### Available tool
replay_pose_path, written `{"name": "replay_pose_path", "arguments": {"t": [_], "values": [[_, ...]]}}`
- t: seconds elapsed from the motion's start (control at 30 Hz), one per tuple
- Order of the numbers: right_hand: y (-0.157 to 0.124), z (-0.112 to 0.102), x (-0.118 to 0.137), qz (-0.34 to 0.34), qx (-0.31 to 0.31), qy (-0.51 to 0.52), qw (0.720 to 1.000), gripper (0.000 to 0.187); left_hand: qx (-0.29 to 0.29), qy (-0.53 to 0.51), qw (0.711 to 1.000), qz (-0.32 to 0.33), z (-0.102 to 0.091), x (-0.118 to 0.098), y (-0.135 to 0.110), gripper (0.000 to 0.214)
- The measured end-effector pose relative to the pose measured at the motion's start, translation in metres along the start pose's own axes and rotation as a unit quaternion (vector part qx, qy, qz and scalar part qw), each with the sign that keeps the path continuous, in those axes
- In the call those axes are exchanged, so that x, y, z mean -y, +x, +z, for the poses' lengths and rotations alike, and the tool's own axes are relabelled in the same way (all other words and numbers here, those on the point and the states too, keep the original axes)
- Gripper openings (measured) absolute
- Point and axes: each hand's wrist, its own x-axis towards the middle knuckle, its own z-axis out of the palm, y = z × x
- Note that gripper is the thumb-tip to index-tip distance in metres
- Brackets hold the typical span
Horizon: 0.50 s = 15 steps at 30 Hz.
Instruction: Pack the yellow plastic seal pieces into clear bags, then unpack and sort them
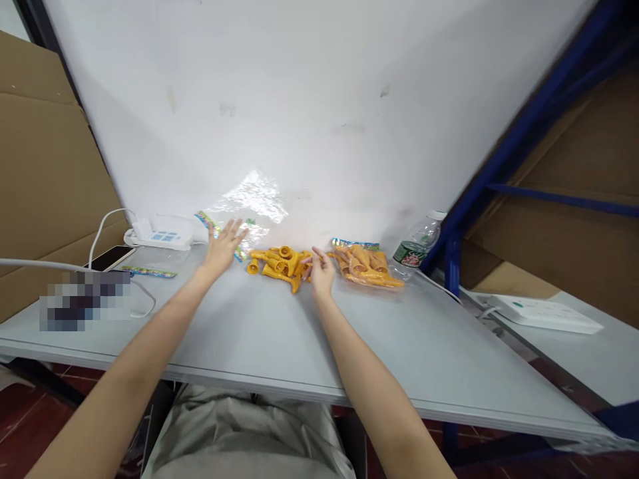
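Head view: my left hand (224, 245) is flat with fingers spread wide and holds nothing. Its fingertips are at the edge of an empty clear bag (252, 203) just ahead. My right hand (319, 269) is loosely curled, fingertips on the loose pile of yellow pieces (279, 261); can't tell if it pinches one. The pile lies between both hands on the table (279, 346), probably so either can reach it. Pieces are small, cone-shaped, glossy orange-yellow. A filled bag of the same pieces (367, 266) sits just right of the right hand, apparently kept apart.

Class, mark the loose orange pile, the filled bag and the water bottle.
loose orange pile (279, 261): head view, pile's middle.
filled bag (367, 266): head view, bag's middle.
water bottle (421, 238): head view, clear body.
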Motion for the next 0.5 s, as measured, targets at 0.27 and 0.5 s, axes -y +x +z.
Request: {"name": "replay_pose_path", "arguments": {"t": [0.27,0.5], "values": [[-0.017,0.01,-0.028,-0.073,0.243,-0.303,0.919,0.026,0.19,0.109,0.966,-0.135,-0.027,0.119,-0.048,0.066],[-0.015,0.006,-0.033,-0.068,0.294,-0.334,0.893,0.029,0.322,0.113,0.909,-0.237,-0.024,0.165,-0.069,0.046]]}}
